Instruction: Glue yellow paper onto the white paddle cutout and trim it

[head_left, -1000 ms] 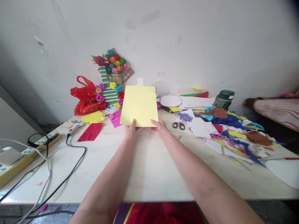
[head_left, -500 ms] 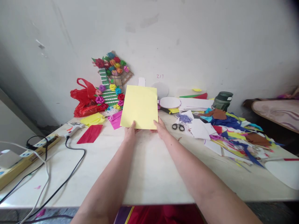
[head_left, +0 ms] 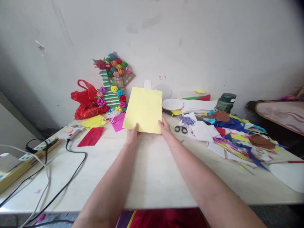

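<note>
A pale yellow sheet of paper (head_left: pixel 143 109) is held up above the table, tilted toward me. My left hand (head_left: pixel 132 133) pinches its lower left part, thumb on the front and fingers behind. At the lower right edge, my right hand (head_left: pixel 165 128) grips it with the thumb in front; the fingers behind are partly hidden. A white tab-shaped piece (head_left: pixel 147 84) sticks up behind the sheet's top edge; I cannot tell whether it is attached. To the right of my right hand lie black-handled scissors (head_left: pixel 180 129).
Paper-flower decorations (head_left: pixel 111 90) and a red plastic bag (head_left: pixel 86 99) stand against the wall. Yellow paper (head_left: pixel 94 121), red paper (head_left: pixel 91 136) and a glue gun (head_left: pixel 74 131) lie left, near a power strip (head_left: pixel 35 158) with cables. Colourful scraps (head_left: pixel 239 133) and a dark green bottle (head_left: pixel 226 103) are right.
Both hands have shifted the yellow sheet slightly to the right, and its lower right corner dips a little. The white tab behind it has moved right too. Both hands keep their grip.
</note>
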Available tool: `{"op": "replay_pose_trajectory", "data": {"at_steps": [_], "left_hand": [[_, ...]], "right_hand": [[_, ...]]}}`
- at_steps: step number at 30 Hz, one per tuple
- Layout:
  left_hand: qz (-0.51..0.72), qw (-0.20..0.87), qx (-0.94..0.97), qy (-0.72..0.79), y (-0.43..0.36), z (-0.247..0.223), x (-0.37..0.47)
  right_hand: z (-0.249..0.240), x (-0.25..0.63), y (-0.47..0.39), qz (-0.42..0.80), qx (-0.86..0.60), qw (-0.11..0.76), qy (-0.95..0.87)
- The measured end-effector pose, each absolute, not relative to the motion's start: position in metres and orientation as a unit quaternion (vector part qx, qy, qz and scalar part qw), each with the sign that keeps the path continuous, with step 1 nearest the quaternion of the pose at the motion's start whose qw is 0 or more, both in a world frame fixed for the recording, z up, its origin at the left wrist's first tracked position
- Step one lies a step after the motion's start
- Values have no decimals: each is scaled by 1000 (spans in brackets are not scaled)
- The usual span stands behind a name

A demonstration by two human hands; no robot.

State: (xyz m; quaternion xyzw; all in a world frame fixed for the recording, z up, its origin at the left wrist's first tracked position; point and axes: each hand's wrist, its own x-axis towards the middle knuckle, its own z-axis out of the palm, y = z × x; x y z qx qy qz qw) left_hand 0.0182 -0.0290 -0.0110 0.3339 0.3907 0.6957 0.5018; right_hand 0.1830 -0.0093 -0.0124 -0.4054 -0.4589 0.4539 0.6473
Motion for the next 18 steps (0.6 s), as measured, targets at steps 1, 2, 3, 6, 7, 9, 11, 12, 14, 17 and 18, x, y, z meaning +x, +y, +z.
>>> {"op": "replay_pose_trajectory", "data": {"at_steps": [1,2,3,6,7,9,11,12,14,17,18], "left_hand": [[694,501,339,391,-28,-12,18],[692,500,344,391,-28,-13,18],[690,499,349,392,-27,-14,18],[679,495,368,399,-26,-15,17],[675,495,372,402,-26,-15,18],[670,495,377,404,-27,-14,18],[669,494,378,406,-28,-13,18],[668,494,379,406,-28,-13,18],[666,495,382,407,-29,-12,18],[662,501,384,406,-30,-11,19],[661,502,384,405,-31,-10,20]], "right_hand": [[-14,185,-7,446,-402,657,-456],[-15,187,-5,438,-401,664,-454],[-16,189,-3,429,-402,670,-453],[-20,194,1,400,-400,689,-452],[-21,194,1,395,-400,693,-451],[-22,195,3,391,-406,694,-448],[-22,195,3,393,-413,690,-445],[-22,194,3,395,-416,690,-442],[-21,194,3,400,-416,692,-434],[-19,194,1,414,-407,698,-419],[-17,194,0,420,-402,701,-414]]}}
